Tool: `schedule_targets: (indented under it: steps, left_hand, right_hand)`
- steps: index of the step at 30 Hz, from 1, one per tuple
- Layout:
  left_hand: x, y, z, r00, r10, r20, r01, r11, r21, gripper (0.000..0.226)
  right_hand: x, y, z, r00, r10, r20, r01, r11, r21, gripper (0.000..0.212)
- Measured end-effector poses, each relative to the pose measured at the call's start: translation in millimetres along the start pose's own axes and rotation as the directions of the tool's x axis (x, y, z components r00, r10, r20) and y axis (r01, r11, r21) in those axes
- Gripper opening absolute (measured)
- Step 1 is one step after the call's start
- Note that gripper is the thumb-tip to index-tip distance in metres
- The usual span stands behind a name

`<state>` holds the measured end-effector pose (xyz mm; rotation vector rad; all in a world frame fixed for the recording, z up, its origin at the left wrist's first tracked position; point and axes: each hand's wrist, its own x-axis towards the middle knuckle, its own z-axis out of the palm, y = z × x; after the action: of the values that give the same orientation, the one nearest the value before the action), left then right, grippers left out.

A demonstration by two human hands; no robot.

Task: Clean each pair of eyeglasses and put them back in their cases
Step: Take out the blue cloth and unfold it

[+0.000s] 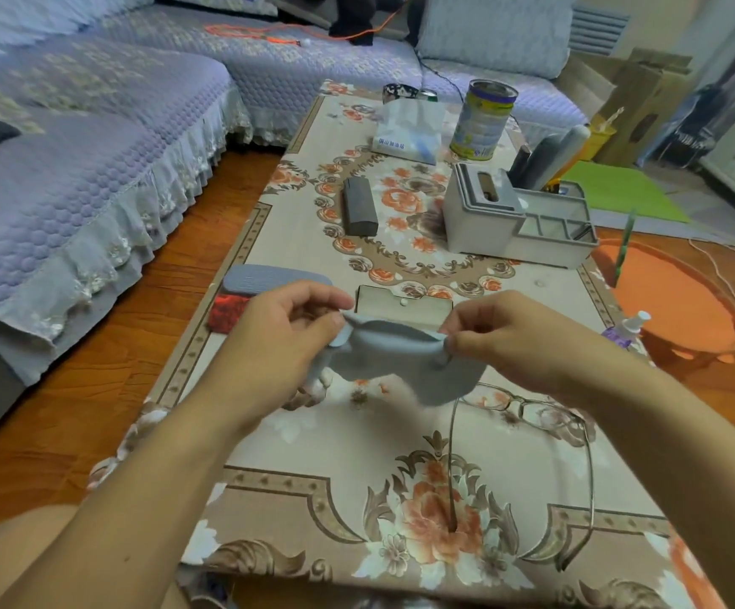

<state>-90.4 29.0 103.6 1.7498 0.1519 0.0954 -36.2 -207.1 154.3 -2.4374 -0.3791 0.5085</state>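
Observation:
A light blue cleaning cloth point(396, 367) hangs stretched between my two hands above the table. My left hand point(282, 331) pinches its left corner, my right hand point(501, 336) pinches its right corner. Thin metal-framed eyeglasses point(528, 410) lie unfolded on the floral tablecloth point(356, 454) below my right hand, their temples pointing toward me. Behind the cloth an open brown case point(405, 303) lies flat. A grey case point(269, 276) and a red case point(227, 312) sit at the left edge. A dark grey closed case point(359, 206) lies farther back.
A grey tissue box and organiser point(510, 213), a tall tin can point(484, 120) and a white bag point(405, 134) stand at the back. A small spray bottle point(627, 329) is at the right edge. A purple sofa point(71, 147) runs along the left; an orange basin point(673, 301) is on the floor right.

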Motion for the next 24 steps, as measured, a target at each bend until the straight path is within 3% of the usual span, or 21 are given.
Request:
schedule_targets:
  steps: [2,5,7,10,13,15,17,19,22,24]
  left_hand:
    - [1,4,-7,0.998,0.044,0.047,-0.044,0.999,0.002,0.021]
    - [10,7,-22,0.985,-0.024,0.169,0.065,0.968,-0.242,0.028]
    - [25,3,-27,0.982,-0.07,0.178,0.103,0.978,-0.183,0.028]
    - [43,3,-18,0.997,0.066,0.039,-0.072,0.976,0.204,0.024]
    - [48,14,-8,0.956,0.288,-0.062,-0.271,0.942,0.199,0.028]
    - [51,12,-9,0.938,0.34,-0.074,-0.319,0.926,0.202,0.028]
    - [55,-3,-11,0.945,0.327,-0.027,-0.307,0.911,0.275,0.024]
    - [57,-24,-9,0.96,0.272,0.072,-0.277,0.869,0.41,0.021]
    - [59,-61,-3,0.938,0.213,0.275,-0.347,0.619,0.705,0.019]
    - [50,-73,6,0.926,0.184,0.33,-0.377,0.503,0.778,0.018]
  right_hand:
    - [2,-1,-1,0.999,-0.036,-0.025,0.036,0.999,-0.022,0.018]
    - [6,2,-2,0.992,-0.122,0.018,0.115,0.971,0.211,0.021]
    - [18,8,3,0.989,-0.141,0.045,0.12,0.943,0.31,0.023]
    - [41,11,9,0.99,-0.066,-0.127,0.089,0.98,0.177,0.021]
    - [45,6,4,0.869,-0.209,-0.448,0.196,0.978,-0.076,0.014]
    - [40,7,2,0.77,-0.343,-0.538,0.283,0.939,-0.194,0.016]
    - [42,20,12,0.765,-0.41,-0.496,0.284,0.907,-0.311,0.015]
    - [46,41,29,0.845,-0.368,-0.387,0.243,0.91,-0.335,0.015]
    - [40,72,59,0.912,-0.382,-0.146,0.294,0.86,-0.418,0.017]
    - [27,88,67,0.899,-0.413,-0.142,0.331,0.857,-0.396,0.019]
